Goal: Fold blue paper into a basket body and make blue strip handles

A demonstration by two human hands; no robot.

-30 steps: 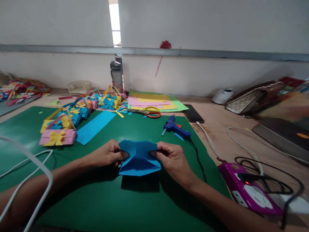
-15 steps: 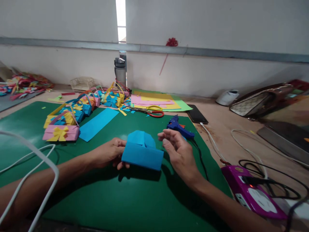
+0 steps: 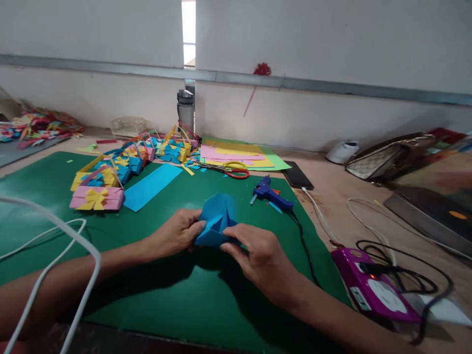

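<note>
A folded piece of blue paper (image 3: 217,214) is held above the green mat (image 3: 155,295), its top opened so that inner folds show. My left hand (image 3: 180,230) grips its left side, thumb on the near face. With thumb and fingers pinched, my right hand (image 3: 254,248) holds its lower right edge. Beyond my right hand lies a blue glue gun (image 3: 271,192) on the mat. Left of the folded piece, a flat blue paper strip (image 3: 153,187) rests near a pink paper basket (image 3: 98,196) with a yellow bow.
More paper baskets (image 3: 129,160) stand in a row at the left. Scissors (image 3: 236,169) lie before stacked coloured sheets (image 3: 243,151). A phone (image 3: 298,175) and a purple power strip (image 3: 372,287) with cables are on the right. A white cable (image 3: 86,255) loops over my left forearm.
My right hand, apart from the paper before, has come in and pinched its right edge. The blue paper has tilted and its folds have spread open.
</note>
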